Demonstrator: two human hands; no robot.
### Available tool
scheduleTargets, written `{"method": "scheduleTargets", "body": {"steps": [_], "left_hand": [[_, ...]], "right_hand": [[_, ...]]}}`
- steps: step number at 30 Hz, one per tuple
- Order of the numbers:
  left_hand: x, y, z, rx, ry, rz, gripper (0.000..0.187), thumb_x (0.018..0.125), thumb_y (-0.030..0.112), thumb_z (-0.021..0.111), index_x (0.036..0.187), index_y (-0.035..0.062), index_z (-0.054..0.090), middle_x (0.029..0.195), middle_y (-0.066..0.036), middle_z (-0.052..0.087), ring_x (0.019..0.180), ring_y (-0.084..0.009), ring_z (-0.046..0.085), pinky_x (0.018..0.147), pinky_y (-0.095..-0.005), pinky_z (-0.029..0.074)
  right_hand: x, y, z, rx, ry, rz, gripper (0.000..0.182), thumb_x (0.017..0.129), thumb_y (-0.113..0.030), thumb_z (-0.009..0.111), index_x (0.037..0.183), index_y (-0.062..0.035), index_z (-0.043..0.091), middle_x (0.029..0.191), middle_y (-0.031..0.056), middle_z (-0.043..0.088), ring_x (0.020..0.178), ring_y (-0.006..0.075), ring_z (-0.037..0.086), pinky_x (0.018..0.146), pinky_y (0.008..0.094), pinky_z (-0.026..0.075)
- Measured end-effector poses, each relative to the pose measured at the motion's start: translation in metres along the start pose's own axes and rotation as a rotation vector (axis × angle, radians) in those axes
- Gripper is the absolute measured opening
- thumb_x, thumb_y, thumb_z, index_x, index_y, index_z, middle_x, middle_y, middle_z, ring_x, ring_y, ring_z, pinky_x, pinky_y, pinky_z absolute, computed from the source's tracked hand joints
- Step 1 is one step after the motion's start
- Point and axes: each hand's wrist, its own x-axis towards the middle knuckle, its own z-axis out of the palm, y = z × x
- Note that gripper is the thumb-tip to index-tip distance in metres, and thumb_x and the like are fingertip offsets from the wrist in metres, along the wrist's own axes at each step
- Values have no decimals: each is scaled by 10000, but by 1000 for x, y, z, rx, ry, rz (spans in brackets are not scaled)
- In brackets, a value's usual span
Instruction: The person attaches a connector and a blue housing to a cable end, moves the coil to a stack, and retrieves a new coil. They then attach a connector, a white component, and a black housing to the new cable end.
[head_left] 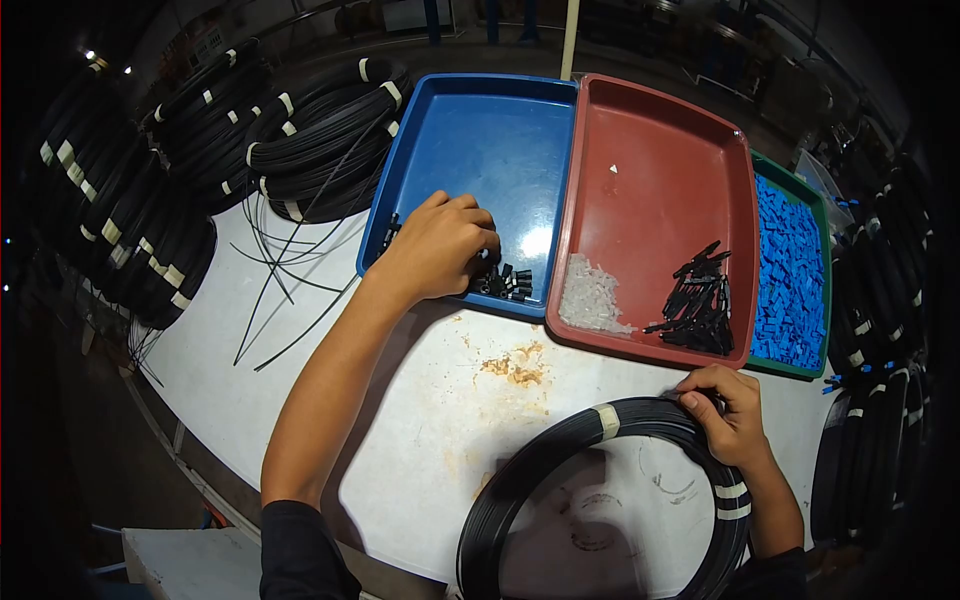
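My left hand (445, 245) reaches into the near part of the blue tray (480, 130), fingers curled down among small black connector-like pieces (515, 284). Its fingertips are partly hidden, so what they pinch does not show. A coil of black cable (540, 450), bound with pale tape bands, stands on the white table at the front. At its upper right, my right hand (730, 415) is closed on the coil, thumb and forefinger pressed together near the cable ends. The bottom of the coil runs out of view.
Beside the blue tray, a red tray (660, 130) holds clear small pieces (592, 297) and black slender parts (697, 305). A green tray (822, 300) of blue pieces (788, 270) adjoins it. Taped cable coils (320, 140) are stacked at left and right. Loose cable ends (290, 260) cross the table.
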Motion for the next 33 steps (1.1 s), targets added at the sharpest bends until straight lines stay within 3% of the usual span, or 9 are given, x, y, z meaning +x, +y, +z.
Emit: {"method": "scheduleTargets", "body": {"steps": [3,9,11,12,15,19,24,29,33], "left_hand": [[-2,-3,-2,34,-16,-26,233,711,84,795,944,95,789,1048,-32,743,1024,-210,613,898,-356,429],[-15,4,-8,-126,275,-56,175,748,85,791,915,71,742,983,-48,750,992,-223,634,895,-360,443],[-17,17,-11,-353,364,-146,150,770,77,786,909,67,732,918,-72,754,879,-238,681,821,-356,485],[-15,25,-7,-493,462,-136,142,791,68,788,920,47,732,862,-88,755,770,-203,704,740,-323,524],[-14,58,-6,-696,528,-149,152,808,61,798,936,17,727,854,-84,758,786,-147,709,725,-272,540],[-10,107,14,-1118,525,-171,185,841,8,804,992,-29,703,917,-75,723,840,-125,684,785,-260,543],[-2,171,24,-1432,515,-248,192,853,40,807,1010,-8,707,881,-56,722,818,-107,674,753,-236,516],[-1,178,27,-1432,524,-231,164,879,11,766,1029,-29,714,897,-99,744,817,-139,712,764,-269,572],[0,198,27,-1410,440,-171,190,876,-15,760,1057,-45,711,943,-112,749,854,-146,719,809,-269,562]], "right_hand": [[0,1,0,9,1,4,70,889,-35,693,922,26,702,840,128,718,744,239,691,699,321,524],[6,-3,-1,-59,-19,-61,55,872,-14,682,914,15,701,876,134,684,769,237,666,691,329,514],[7,-4,-1,-65,-11,-61,54,865,-7,677,912,11,696,887,134,660,791,250,653,699,339,506],[8,-4,0,-58,-8,-65,53,866,-12,676,911,11,694,880,131,657,797,257,650,708,346,503],[7,0,-2,-33,5,-53,71,874,-43,679,926,5,688,859,121,646,802,259,647,724,356,494],[2,0,-12,122,71,260,85,866,-49,702,922,13,688,849,90,641,762,172,629,699,327,488],[-16,-6,-21,139,226,354,68,853,-40,723,907,-2,709,751,51,660,701,121,594,663,307,477],[-22,18,-7,565,460,273,47,885,-49,722,865,-16,695,738,-46,612,648,28,468,579,218,367],[-28,14,-16,452,420,202,51,880,-50,726,864,-10,699,741,-27,621,640,37,482,566,231,379]]}}
